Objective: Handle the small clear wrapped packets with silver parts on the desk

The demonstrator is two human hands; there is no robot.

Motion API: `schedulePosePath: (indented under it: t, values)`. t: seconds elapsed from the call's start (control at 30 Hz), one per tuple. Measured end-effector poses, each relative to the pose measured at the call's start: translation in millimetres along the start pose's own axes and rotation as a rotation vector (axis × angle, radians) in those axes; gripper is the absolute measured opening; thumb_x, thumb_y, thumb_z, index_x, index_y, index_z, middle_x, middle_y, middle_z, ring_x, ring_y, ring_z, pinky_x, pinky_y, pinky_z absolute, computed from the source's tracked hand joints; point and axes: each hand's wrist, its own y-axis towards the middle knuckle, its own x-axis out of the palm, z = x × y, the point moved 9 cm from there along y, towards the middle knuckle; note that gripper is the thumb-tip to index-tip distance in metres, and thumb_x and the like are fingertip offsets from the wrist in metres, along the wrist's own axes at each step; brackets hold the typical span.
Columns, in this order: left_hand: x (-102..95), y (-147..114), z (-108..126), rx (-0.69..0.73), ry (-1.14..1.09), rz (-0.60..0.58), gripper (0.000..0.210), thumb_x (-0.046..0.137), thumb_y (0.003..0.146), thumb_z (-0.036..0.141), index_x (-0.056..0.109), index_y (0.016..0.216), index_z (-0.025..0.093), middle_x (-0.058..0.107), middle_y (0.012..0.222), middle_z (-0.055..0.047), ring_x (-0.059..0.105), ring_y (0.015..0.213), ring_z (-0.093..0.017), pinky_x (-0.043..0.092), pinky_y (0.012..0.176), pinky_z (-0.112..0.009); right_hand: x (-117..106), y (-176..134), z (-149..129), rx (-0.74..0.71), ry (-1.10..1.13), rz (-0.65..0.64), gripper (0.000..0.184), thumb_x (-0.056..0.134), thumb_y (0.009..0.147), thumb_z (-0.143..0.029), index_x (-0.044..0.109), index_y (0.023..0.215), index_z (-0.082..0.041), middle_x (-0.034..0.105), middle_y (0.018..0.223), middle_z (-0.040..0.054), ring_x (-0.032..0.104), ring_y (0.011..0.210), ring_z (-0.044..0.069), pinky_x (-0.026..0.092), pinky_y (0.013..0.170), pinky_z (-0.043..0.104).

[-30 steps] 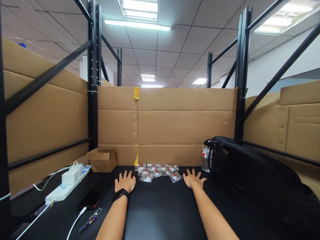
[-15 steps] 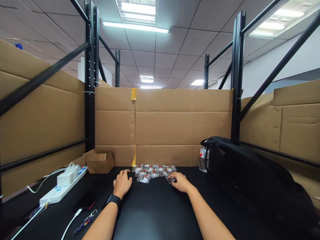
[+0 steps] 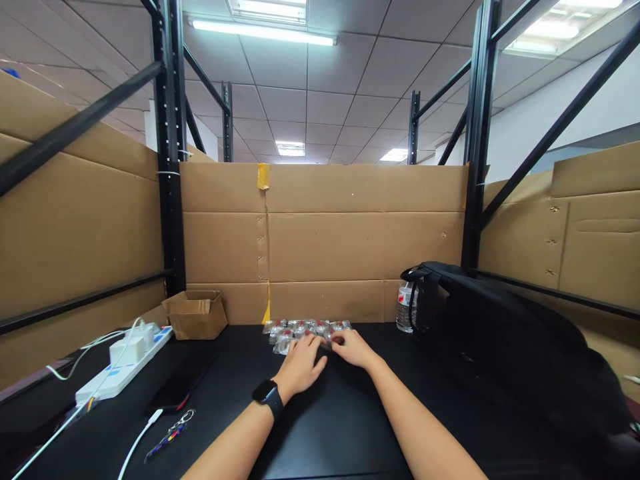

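Several small clear plastic packets (image 3: 280, 328) with red bits inside lie in a cluster on the black tabletop, near the cardboard back wall. My left hand (image 3: 301, 363), with a dark watch (image 3: 269, 395) on its wrist, reaches to the front of the cluster. Its fingers are stretched out and the thumb stands apart; nothing shows in it. At the cluster's right front corner, my right hand (image 3: 354, 348) has its thumb and fingers curled together on a small clear packet, mostly hidden by the fingers. The two hands' fingertips are close together, and they cover part of the cluster.
An open cardboard box (image 3: 200, 319) stands at the back left. Nearer are a white power strip (image 3: 105, 380) with cables, a dark phone (image 3: 175, 393) and a keyring (image 3: 173, 433). A water bottle (image 3: 404, 308) and a large black bag (image 3: 500, 360) occupy the right side.
My left hand has moved right, from the cluster's left side to its front, close to my right hand. My right hand stays at the right corner. The camera view has tilted slightly down.
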Motion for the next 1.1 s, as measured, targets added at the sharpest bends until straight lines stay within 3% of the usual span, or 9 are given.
schedulePosePath:
  t: [0.13,0.23,0.3,0.43,0.53,0.67,0.9,1.1]
  values:
    - [6.9,24.9,-23.1,-0.159,-0.054,-0.047,0.036,0.039,0.1,0.042,0.068,0.109,0.022,0.072,0.112,-0.009,0.062,0.111,-0.027,0.038,0.098,-0.041,-1.2,10.9,-1.5,-0.034,0.003,0.063,0.025,0.055,0.086,-0.024,0.077,0.099,-0.02,0.078,0.09,0.0058,0.069,0.081,0.022,0.051,0.079,0.032]
    - [13.5,31.0,-36.2,-0.199,-0.07,-0.069,0.032,0.047,0.096,0.043,0.071,0.091,0.022,0.075,0.101,-0.007,0.064,0.105,-0.027,0.038,0.096,-0.041,-2.0,12.5,7.3,-0.005,0.07,0.118,0.023,0.06,0.083,-0.028,0.076,0.097,-0.019,0.075,0.087,0.0064,0.068,0.079,0.021,0.052,0.076,0.03]
    - [16.0,26.0,-41.0,-0.205,-0.08,-0.047,0.022,0.058,0.089,0.039,0.07,0.1,0.023,0.074,0.108,-0.006,0.062,0.109,-0.027,0.038,0.096,-0.041,-2.0,10.3,15.5,0.035,0.166,0.148,0.026,0.062,0.082,-0.032,0.075,0.099,-0.018,0.073,0.084,0.0054,0.066,0.069,0.019,0.051,0.067,0.029]
    - [20.4,7.7,-45.8,-0.241,-0.104,-0.032,0.041,0.066,0.079,0.029,0.062,0.119,0.024,0.07,0.116,-0.008,0.059,0.115,-0.027,0.038,0.094,-0.038,0.2,3.5,25.0,0.112,0.385,0.157,0.039,0.071,0.074,-0.039,0.07,0.106,-0.016,0.068,0.072,0.0009,0.057,0.051,0.013,0.046,0.053,0.025]
    - [21.7,0.7,-44.3,-0.256,-0.124,-0.039,0.046,0.063,0.08,0.028,0.057,0.125,0.023,0.071,0.113,-0.008,0.058,0.117,-0.028,0.038,0.095,-0.04,-6.9,-1.1,18.6,0.086,0.46,0.217,0.044,0.076,0.068,-0.043,0.068,0.103,-0.017,0.067,0.065,-0.0005,0.058,0.055,0.015,0.048,0.059,0.027]
    - [20.5,0.2,-44.5,-0.295,-0.132,-0.003,0.06,0.062,0.08,0.029,0.048,0.138,0.024,0.066,0.125,-0.011,0.056,0.122,-0.028,0.038,0.099,-0.041,-13.8,-5.3,11.3,0.08,0.554,0.289,0.046,0.077,0.067,-0.049,0.067,0.1,-0.018,0.065,0.064,-0.0003,0.06,0.06,0.017,0.05,0.064,0.031]
    - [26.1,0.5,-50.8,-0.325,-0.2,-0.032,0.047,0.057,0.088,0.035,0.054,0.134,0.027,0.07,0.118,-0.007,0.056,0.123,-0.026,0.037,0.101,-0.04,-7.9,-5.8,9.1,0.105,0.706,0.305,0.049,0.076,0.066,-0.053,0.064,0.102,-0.022,0.058,0.065,-0.0025,0.058,0.055,0.017,0.052,0.058,0.031]
    - [39.1,-1.2,-49.8,-0.268,-0.199,-0.116,0.031,0.061,0.085,0.036,0.068,0.115,0.031,0.069,0.125,-0.004,0.053,0.127,-0.028,0.034,0.109,-0.044,-33.4,-13.9,14.9,0.127,0.703,0.574,0.042,0.059,0.079,-0.057,0.06,0.104,-0.023,0.064,0.088,0.007,0.062,0.07,0.022,0.054,0.062,0.034]
